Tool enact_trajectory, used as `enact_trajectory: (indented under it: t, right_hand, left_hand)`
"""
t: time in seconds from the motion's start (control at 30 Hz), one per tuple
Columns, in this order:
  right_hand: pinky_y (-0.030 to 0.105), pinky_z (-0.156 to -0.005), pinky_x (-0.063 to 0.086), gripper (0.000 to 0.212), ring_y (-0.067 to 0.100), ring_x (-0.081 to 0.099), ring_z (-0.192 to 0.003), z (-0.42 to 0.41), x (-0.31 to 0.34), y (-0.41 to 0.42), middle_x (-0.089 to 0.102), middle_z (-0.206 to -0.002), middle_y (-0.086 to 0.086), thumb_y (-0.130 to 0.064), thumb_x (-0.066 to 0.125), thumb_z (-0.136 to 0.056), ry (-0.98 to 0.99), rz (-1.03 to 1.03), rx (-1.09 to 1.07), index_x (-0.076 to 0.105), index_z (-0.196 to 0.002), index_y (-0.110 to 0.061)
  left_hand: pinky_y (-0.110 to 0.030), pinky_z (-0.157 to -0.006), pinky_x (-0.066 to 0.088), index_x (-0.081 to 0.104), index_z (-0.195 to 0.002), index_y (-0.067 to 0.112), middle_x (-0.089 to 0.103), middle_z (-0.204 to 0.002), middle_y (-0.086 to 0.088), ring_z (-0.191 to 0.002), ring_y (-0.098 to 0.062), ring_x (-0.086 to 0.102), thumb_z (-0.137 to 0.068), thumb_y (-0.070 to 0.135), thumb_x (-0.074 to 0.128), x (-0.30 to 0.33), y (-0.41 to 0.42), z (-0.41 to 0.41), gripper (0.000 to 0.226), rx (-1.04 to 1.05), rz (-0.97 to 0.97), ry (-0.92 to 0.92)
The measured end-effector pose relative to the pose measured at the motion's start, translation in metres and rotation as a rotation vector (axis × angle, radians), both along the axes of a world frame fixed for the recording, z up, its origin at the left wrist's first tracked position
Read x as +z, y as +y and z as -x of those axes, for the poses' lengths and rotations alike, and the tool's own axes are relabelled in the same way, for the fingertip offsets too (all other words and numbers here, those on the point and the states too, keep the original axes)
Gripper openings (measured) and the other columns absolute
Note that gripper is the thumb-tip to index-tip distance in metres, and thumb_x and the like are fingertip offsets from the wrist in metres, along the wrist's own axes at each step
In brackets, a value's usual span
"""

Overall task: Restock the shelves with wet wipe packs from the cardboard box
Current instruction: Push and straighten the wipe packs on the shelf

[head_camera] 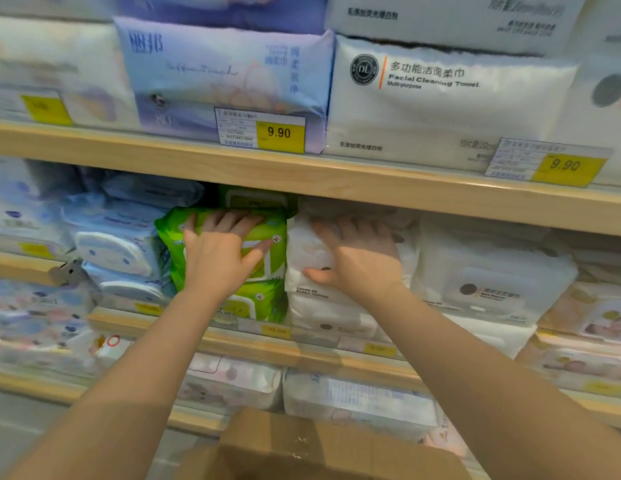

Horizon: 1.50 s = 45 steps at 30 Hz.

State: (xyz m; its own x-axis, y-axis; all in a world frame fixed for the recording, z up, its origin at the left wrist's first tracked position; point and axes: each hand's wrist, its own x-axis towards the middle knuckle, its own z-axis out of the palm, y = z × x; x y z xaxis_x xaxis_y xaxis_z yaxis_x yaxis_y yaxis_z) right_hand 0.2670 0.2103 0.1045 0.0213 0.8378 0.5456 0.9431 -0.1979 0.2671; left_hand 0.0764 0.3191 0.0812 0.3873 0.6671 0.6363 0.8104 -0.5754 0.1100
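Left hand (219, 258) lay flat, fingers straight, pressing green pack (229, 237) on middle shelf (337, 355). Right hand (357, 258) pressed white pack (302, 251) beside it, fingers spread, nothing gripped. Packs looked soft, light, slippery; best held across broad faces. Box (319, 448) sat below.

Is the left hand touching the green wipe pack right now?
Touching. The head view shows the left hand lying flat on the green wipe pack, fingers spread over its front.
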Motion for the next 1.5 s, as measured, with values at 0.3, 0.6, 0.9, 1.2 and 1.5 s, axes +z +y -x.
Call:
enact_trajectory:
  t: [0.3,0.6,0.9,1.2,1.5]
  right_hand:
    - [0.051,-0.102,0.035,0.095,0.028,0.054,-0.11,-0.011,-0.013,-0.047,0.058,-0.119,0.006,-0.065,0.076,-0.051,-0.064,-0.225,0.129,0.046,-0.131,-0.024]
    - [0.026,-0.072,0.047,0.063,0.017,0.054,-0.093,-0.019,-0.088,-0.137,0.052,-0.11,0.002,-0.045,0.071,-0.075,0.658,-0.221,-0.037,0.044,-0.125,-0.019]
    - [0.028,-0.052,0.037,0.048,0.018,0.055,-0.062,-0.019,-0.104,-0.093,0.047,-0.059,-0.009,-0.057,0.06,-0.082,1.041,-0.172,-0.208,0.057,-0.1,-0.012]
    - [0.033,-0.055,0.032,0.052,0.028,0.054,-0.069,-0.028,-0.1,-0.079,0.053,-0.066,0.003,-0.056,0.057,-0.083,0.984,-0.121,-0.292,0.052,-0.082,-0.005]
    - [0.032,-0.062,0.034,0.033,0.025,0.048,-0.074,-0.02,-0.09,-0.059,0.05,-0.078,0.002,-0.04,0.055,-0.093,0.964,-0.123,-0.389,0.049,-0.077,-0.012]
  left_hand:
    - [-0.034,-0.103,0.032,0.045,-0.131,0.008,0.046,-0.128,-0.01,-0.121,-0.023,0.038,-0.074,0.029,0.077,-0.034,-0.079,-0.008,0.069,-0.208,0.15,-0.38]
    - [-0.037,-0.094,0.044,0.035,-0.137,0.01,0.042,-0.129,-0.006,-0.116,-0.023,0.046,-0.072,0.034,0.078,-0.077,-0.095,-0.056,0.081,-0.148,0.517,-0.614]
    - [-0.034,-0.082,0.045,0.052,-0.123,0.015,0.066,-0.114,-0.001,-0.107,-0.022,0.06,-0.074,0.056,0.067,-0.101,-0.1,-0.068,0.065,-0.053,0.625,-0.727]
    - [-0.046,-0.076,0.044,0.042,-0.113,0.005,0.065,-0.099,-0.019,-0.092,-0.042,0.06,-0.079,0.062,0.056,-0.082,-0.095,-0.074,0.067,0.102,0.519,-0.47]
    - [-0.043,-0.073,0.043,0.043,-0.113,0.005,0.062,-0.104,-0.021,-0.098,-0.04,0.058,-0.079,0.063,0.055,-0.07,-0.088,-0.083,0.068,0.172,0.554,-0.403]
